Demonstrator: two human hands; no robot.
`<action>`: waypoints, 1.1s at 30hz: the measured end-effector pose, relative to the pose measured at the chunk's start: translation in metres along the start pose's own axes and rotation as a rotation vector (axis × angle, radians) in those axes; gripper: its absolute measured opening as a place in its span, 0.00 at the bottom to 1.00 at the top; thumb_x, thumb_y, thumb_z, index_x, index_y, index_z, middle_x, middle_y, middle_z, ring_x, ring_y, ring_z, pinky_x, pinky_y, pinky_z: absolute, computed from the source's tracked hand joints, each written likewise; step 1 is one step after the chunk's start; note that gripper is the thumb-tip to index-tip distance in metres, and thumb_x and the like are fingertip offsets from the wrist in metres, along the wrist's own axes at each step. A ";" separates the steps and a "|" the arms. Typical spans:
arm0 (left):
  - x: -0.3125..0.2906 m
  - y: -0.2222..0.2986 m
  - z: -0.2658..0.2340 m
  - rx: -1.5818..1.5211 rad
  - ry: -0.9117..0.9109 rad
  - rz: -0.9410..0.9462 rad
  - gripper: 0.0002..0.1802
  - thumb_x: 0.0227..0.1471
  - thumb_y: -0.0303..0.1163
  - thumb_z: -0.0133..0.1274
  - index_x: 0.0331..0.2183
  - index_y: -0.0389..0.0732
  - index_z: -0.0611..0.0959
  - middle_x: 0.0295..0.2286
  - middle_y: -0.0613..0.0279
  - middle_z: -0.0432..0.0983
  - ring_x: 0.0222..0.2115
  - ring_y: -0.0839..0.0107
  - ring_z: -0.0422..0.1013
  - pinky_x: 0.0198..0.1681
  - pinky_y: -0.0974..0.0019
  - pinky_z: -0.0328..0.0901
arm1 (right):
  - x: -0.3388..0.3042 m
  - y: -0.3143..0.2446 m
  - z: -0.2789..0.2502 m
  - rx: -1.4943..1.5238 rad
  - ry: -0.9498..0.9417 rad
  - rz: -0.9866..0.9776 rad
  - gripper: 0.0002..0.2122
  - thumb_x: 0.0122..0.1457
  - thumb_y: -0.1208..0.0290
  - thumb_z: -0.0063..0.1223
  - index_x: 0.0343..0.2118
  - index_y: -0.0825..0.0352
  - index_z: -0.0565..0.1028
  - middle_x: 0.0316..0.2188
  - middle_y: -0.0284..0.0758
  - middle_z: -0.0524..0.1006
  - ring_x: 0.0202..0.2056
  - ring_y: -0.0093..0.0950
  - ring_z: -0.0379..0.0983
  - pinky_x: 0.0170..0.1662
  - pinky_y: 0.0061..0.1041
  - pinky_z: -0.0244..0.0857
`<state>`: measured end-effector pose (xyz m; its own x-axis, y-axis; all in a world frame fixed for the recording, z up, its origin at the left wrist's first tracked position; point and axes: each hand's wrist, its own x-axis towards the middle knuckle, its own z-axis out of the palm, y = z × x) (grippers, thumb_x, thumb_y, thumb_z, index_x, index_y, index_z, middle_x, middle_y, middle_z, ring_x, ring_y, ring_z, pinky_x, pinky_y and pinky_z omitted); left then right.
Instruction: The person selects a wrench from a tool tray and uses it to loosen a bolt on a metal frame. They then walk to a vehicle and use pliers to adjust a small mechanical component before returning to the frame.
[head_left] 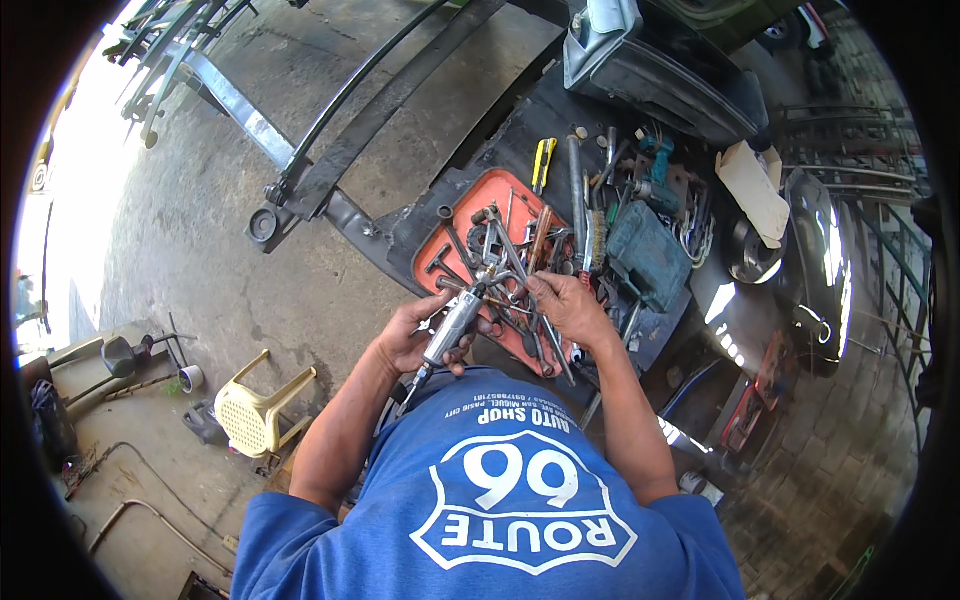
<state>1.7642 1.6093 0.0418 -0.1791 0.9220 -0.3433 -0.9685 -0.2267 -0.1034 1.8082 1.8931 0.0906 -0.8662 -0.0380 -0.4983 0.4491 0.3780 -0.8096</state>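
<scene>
My left hand (412,335) is wrapped round a silver air die grinder (455,325), held slanted over the near left side of a red tray (433,240). The grinder's tip with a brass-coloured part points away from me. My right hand (572,310) is closed close to that tip, fingers pinched on something slim and dark that I cannot make out against the tools behind it. Under both hands the tray is heaped with wrenches (507,245), sockets and other metal hand tools.
Right of the tray lie a yellow utility knife (544,163), a wire brush (597,240), a teal power drill (655,172) and a teal tool case (648,255). A cream plastic stool (247,415) rests on the floor at left. Metal leaf springs (345,140) extend across the far left.
</scene>
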 end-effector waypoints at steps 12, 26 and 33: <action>-0.001 -0.004 0.003 0.078 0.035 -0.028 0.45 0.66 0.61 0.38 0.54 0.21 0.71 0.27 0.45 0.78 0.22 0.62 0.79 0.30 0.51 0.81 | -0.011 0.005 0.002 0.084 -0.115 0.136 0.23 0.72 0.50 0.48 0.40 0.69 0.82 0.17 0.24 0.68 0.21 0.16 0.61 0.26 0.23 0.56; 0.001 -0.007 -0.027 0.021 -0.082 -0.086 0.47 0.65 0.60 0.40 0.54 0.16 0.69 0.24 0.48 0.75 0.20 0.63 0.77 0.27 0.53 0.81 | -0.025 -0.018 0.011 -0.083 -0.050 0.052 0.22 0.73 0.53 0.46 0.41 0.70 0.81 0.21 0.32 0.74 0.25 0.21 0.70 0.32 0.27 0.63; -0.002 -0.010 -0.034 0.076 -0.100 -0.094 0.46 0.65 0.60 0.43 0.59 0.21 0.66 0.25 0.48 0.75 0.25 0.61 0.79 0.28 0.53 0.81 | -0.029 -0.009 0.013 -0.006 -0.049 0.143 0.23 0.72 0.52 0.47 0.40 0.72 0.79 0.21 0.38 0.73 0.25 0.24 0.67 0.34 0.31 0.66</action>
<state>1.7800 1.5994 0.0121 -0.0994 0.9656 -0.2401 -0.9915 -0.1166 -0.0585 1.8325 1.8790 0.1088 -0.7820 -0.0285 -0.6227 0.5653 0.3883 -0.7277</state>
